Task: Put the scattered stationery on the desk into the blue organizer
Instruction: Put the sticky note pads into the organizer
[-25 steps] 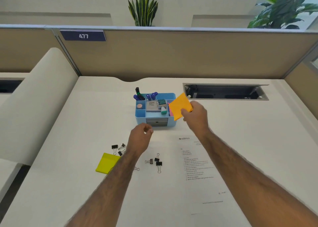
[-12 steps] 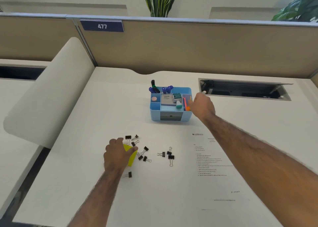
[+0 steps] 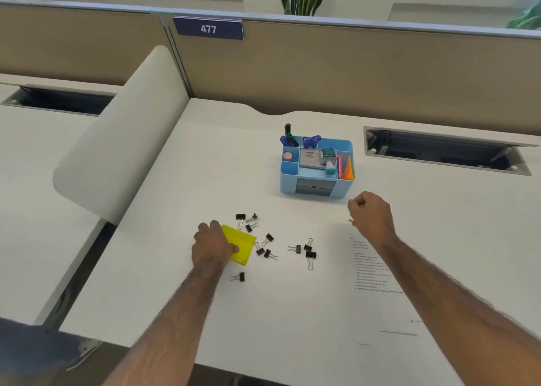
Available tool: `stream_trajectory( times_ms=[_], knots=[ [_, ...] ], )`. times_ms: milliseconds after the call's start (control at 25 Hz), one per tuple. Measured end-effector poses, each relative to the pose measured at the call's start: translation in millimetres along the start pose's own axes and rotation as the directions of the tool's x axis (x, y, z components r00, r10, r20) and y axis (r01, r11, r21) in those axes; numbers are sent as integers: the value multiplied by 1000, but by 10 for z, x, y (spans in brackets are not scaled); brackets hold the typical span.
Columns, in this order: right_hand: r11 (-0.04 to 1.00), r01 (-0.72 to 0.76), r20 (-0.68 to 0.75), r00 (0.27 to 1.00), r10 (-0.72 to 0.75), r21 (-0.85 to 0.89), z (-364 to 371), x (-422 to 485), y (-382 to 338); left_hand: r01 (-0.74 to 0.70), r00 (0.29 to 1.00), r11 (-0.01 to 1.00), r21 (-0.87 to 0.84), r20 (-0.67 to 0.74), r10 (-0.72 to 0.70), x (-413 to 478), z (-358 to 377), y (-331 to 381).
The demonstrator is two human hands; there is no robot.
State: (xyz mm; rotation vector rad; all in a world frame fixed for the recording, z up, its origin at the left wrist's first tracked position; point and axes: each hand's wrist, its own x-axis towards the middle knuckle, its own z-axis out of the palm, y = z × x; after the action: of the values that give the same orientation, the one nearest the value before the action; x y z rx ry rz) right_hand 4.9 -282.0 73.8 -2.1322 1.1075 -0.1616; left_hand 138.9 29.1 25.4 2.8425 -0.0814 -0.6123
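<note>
The blue organizer [image 3: 316, 180] stands mid-desk, holding pens, a grey box, a small bottle and orange sticky notes [image 3: 347, 169] in its right slot. My left hand [image 3: 212, 246] grips the left edge of a yellow sticky-note pad [image 3: 243, 246] lying on the desk. Several black binder clips [image 3: 304, 249] lie scattered around and to the right of the pad. My right hand [image 3: 371, 216] hovers below the organizer's right corner, fingers curled with nothing in them.
A printed paper sheet [image 3: 377, 283] lies under my right forearm. A cable-tray opening [image 3: 445, 151] is cut into the desk right of the organizer. A rounded white divider [image 3: 117, 151] borders the desk on the left, a partition panel [image 3: 322, 69] at the back.
The orange sticky notes left my right hand and now stand in the organizer's right slot; that hand drew back toward me. My left hand moved down-left and took hold of the yellow pad.
</note>
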Motion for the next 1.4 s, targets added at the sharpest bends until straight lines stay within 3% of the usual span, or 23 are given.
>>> stream_trajectory(
  times_ms=[200,360,520,720,880,1000,1160,1280,1400],
  knots=[
    [997,-12,66,998,7,70,100,-281,153,30,999,988,-149,-29,-35,79,-34,-157],
    [989,-6,62,998,-4,151,74,-464,142,-55,997,926,-373,-78,27,51,-166,-152],
    [979,18,154,987,-50,202,73,-526,77,-193,981,789,-583,-87,175,-88,-428,152],
    [935,-20,384,915,-126,353,-41,-532,-184,-221,934,564,-796,-6,358,-327,-621,777],
    [861,-19,284,948,-147,508,-280,-360,-345,-222,902,485,-846,11,432,-426,-520,1294],
    [863,24,117,989,-95,504,-508,-135,-413,-290,911,521,-803,-64,408,-355,-365,1576],
    [937,111,-199,979,-46,331,-776,319,-504,-446,886,761,-472,-111,450,-247,-141,1659],
    [985,133,-235,966,-105,108,-817,559,-559,-545,838,821,-170,-104,535,-245,18,1621],
    [990,123,-172,976,-133,-73,-762,656,-645,-569,818,822,-34,-120,562,-228,112,1597]
  ],
)
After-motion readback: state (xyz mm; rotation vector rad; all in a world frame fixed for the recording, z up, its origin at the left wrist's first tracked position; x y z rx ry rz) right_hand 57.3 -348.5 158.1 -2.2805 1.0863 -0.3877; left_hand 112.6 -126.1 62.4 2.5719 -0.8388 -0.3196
